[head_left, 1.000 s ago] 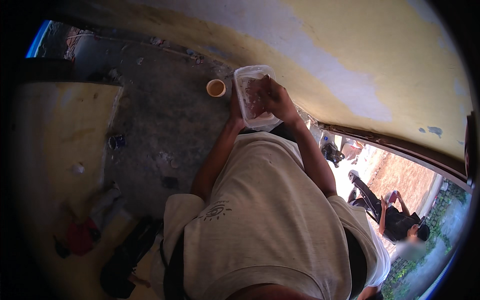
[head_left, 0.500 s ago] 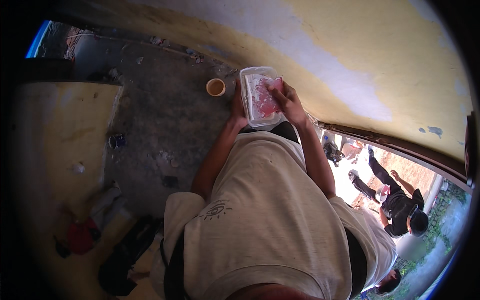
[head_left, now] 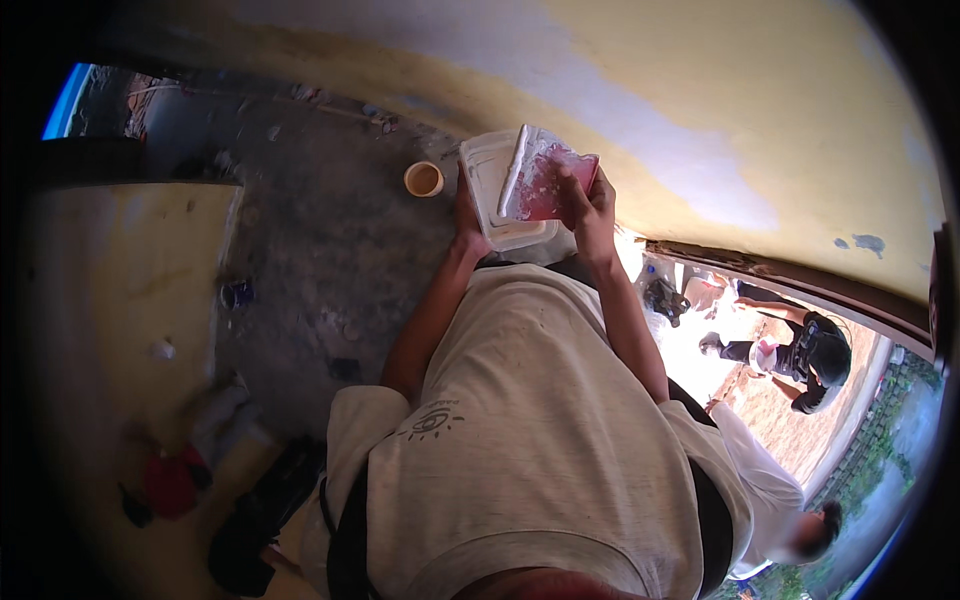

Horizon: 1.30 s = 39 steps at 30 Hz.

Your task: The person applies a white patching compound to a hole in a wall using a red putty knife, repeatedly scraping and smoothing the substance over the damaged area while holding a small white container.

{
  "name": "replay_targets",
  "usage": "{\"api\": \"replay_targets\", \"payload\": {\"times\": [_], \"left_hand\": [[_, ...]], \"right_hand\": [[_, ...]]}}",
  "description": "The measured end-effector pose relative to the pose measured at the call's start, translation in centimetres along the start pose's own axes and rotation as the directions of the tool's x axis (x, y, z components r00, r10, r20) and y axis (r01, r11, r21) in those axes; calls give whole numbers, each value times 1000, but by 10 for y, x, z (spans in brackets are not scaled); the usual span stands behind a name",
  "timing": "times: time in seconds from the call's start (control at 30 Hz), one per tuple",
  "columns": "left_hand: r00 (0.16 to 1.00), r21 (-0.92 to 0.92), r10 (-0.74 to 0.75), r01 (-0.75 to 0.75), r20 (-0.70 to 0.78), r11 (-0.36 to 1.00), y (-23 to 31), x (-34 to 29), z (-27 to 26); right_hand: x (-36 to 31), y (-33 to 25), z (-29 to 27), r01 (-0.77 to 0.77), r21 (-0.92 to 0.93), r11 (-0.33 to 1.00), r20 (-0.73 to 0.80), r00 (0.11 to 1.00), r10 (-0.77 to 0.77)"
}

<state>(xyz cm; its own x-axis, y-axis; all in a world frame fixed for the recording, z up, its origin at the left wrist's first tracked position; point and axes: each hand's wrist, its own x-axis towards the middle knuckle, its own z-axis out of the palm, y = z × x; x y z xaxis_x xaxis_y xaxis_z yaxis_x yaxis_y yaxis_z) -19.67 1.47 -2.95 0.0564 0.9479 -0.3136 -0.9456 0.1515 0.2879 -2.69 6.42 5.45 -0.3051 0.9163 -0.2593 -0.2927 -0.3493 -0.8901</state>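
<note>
Head view: right hand (head_left: 592, 212) pinches red scraper (head_left: 552, 190), paste (head_left: 513, 175) along its left edge, over clear tub (head_left: 520, 239). Left hand (head_left: 470, 218) grips tub's left side, fingers probably underneath. Looks like blade-loading; next move calls for steady blade angle.

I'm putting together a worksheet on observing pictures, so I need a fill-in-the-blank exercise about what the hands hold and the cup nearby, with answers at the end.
1. In the picture, the left hand holds the tub at its ____ side.
2. Beneath the smears, the scraper in the right hand is ____ in colour.
3. The paste along the scraper's edge is ____ in colour.
4. Of square and round, the mouth of the cup on the floor is ____.

Missing words: left; red; white; round.
</note>
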Motion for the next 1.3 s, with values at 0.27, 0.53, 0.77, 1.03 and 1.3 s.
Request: {"api": "replay_targets", "payload": {"times": [0.27, 0.53, 0.77, 1.03, 1.3], "left_hand": [[996, 58, 86, -88, 27, 994, -48, 24, 50], [998, 1, 43, -43, 47, 999, -80, 27, 45], [998, 77, 67, -66, -9, 995, -95, 32, 53], [994, 118, 99, -94, -38, 989, -102, 35, 55], [995, 12, 102, -102, -16, 995, -98, 33, 61]], "right_hand": [[-4, -59, -5, 405, -741, 536, 253, 908, -335], [-2, -60, -26, 379, -870, 317, 340, 924, -173], [-5, -69, -45, 394, -863, 317, 347, 917, -195], [-5, -66, -52, 379, -865, 328, 331, 924, -193], [1, -72, -49, 411, -858, 308, 375, 911, -172]]}}
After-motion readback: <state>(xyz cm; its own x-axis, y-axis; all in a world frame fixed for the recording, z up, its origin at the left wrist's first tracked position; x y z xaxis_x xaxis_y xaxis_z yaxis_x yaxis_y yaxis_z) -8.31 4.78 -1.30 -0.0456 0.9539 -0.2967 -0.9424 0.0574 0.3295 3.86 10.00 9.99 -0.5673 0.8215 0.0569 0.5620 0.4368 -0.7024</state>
